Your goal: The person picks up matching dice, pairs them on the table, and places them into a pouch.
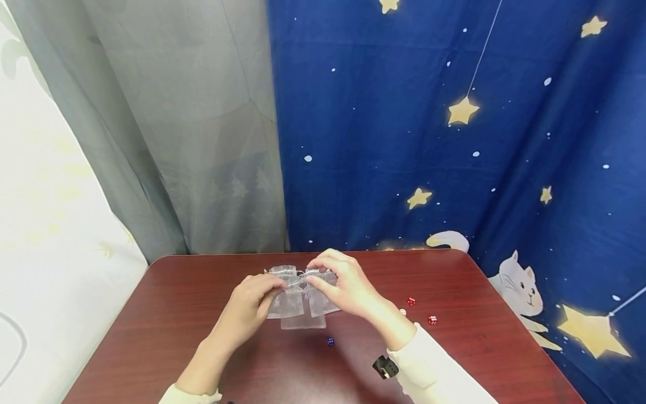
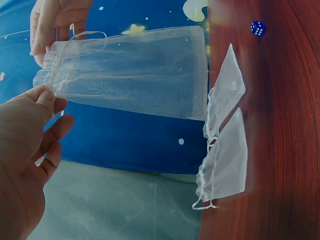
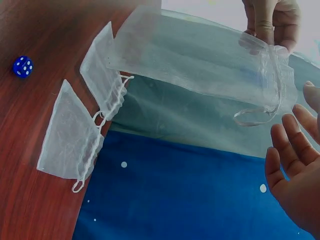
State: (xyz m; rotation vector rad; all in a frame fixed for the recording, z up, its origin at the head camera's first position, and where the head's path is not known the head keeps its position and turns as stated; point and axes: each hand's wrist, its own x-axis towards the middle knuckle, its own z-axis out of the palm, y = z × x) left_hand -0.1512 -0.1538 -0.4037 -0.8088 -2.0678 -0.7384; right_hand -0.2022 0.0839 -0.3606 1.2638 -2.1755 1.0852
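Note:
A sheer white drawstring bag (image 2: 140,75) hangs between my hands above the table. My left hand (image 1: 249,300) pinches its gathered top between thumb and fingers. On the other side of that top, my right hand (image 1: 348,283) has its thumb and fingers spread apart, fingertips right at the bag's edge. A loop of the drawstring (image 3: 252,117) dangles from the neck, near the right fingers. Beyond the held bag, two smaller white mesh bags (image 2: 227,95) (image 2: 226,160) lie side by side on the table, their gathered ends towards the far edge.
On the dark red wooden table (image 1: 181,320), a blue die (image 1: 330,341) lies on the near side of the bags. Two red dice (image 1: 411,301) (image 1: 432,320) and a white die (image 1: 402,312) are beside the right forearm. Curtains (image 1: 353,168) hang behind the table.

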